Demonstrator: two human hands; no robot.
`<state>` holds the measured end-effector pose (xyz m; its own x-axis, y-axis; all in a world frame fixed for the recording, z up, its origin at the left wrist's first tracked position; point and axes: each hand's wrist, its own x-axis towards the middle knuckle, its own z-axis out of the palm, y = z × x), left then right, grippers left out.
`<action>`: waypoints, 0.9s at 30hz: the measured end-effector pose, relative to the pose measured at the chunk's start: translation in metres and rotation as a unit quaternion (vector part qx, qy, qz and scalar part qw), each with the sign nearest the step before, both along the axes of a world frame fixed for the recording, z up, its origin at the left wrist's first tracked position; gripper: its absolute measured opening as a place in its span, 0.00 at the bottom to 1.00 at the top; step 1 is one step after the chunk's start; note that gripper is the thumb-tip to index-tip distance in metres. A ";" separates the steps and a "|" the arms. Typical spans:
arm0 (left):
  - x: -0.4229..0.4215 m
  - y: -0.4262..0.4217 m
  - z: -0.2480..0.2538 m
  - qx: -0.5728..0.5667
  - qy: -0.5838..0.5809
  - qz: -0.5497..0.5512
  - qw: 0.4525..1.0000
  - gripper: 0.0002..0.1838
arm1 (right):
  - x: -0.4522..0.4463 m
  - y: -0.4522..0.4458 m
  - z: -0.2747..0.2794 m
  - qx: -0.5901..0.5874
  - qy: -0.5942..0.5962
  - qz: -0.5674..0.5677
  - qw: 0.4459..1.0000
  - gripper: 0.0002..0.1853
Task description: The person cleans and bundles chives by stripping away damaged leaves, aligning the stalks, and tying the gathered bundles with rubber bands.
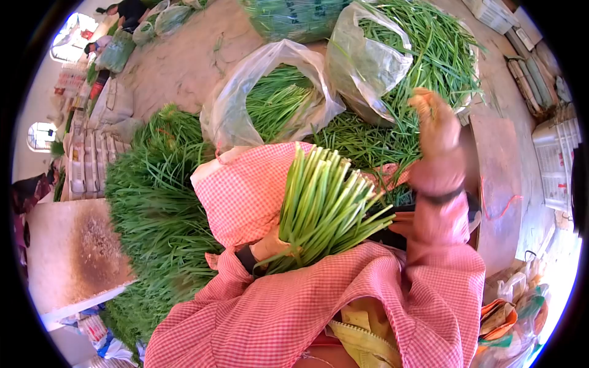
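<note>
A thick bunch of garlic chives (pixel 325 208) is gripped in my left hand (pixel 270 247) in front of my body, its pale cut ends pointing up and away from me. My right hand (pixel 437 119) is raised at the right, near the loose chives (pixel 423 49). It is partly blurred; its fingers look bent together, and I cannot make out what is in them. A pink checked cloth (pixel 251 190) spreads over my lap behind the bunch.
To the left lies a large heap of green chives (pixel 159 190). An open clear plastic bag (pixel 224 116) with chives stands ahead, beside another plastic bag (pixel 350 67). A board (pixel 497 178) and white crates (pixel 555 159) are at the right. Other people (pixel 129 12) are at the far left.
</note>
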<state>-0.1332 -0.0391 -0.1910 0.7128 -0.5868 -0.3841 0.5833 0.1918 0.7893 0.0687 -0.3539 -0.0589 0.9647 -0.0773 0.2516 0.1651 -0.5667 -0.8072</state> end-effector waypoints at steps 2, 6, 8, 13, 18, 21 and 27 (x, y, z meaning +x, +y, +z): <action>-0.007 0.009 -0.022 -0.008 0.031 -0.016 0.999 0.30 | -0.006 -0.030 -0.024 -0.276 -0.108 -0.040 0.954 0.22; 0.001 0.004 -0.016 -0.009 0.055 -0.013 0.998 0.29 | -0.080 -0.013 -0.025 -0.245 -0.086 0.153 0.953 0.32; 0.003 0.003 -0.015 -0.019 0.072 -0.010 0.997 0.28 | -0.097 0.013 -0.029 -0.210 0.016 0.237 0.948 0.26; -0.003 0.010 -0.013 -0.039 0.110 0.028 0.993 0.26 | -0.027 -0.034 -0.041 -0.019 -0.006 -0.120 0.993 0.16; 0.002 0.015 -0.006 -0.067 0.161 0.074 0.982 0.25 | -0.097 -0.056 -0.087 -0.029 -0.004 0.001 1.000 0.48; 0.016 0.009 0.010 -0.067 0.177 0.088 0.978 0.24 | -0.157 0.007 -0.102 0.394 0.269 0.213 0.853 0.44; 0.085 -0.057 0.058 0.021 -0.035 0.035 0.999 0.20 | -0.124 0.086 -0.065 0.613 0.331 0.217 0.684 0.39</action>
<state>-0.0486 -0.0963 -0.1327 0.7778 -0.5191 -0.3544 0.5120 0.1962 0.8363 -0.0552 -0.2678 -0.1238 0.8351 0.4912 -0.2476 -0.5278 0.5888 -0.6122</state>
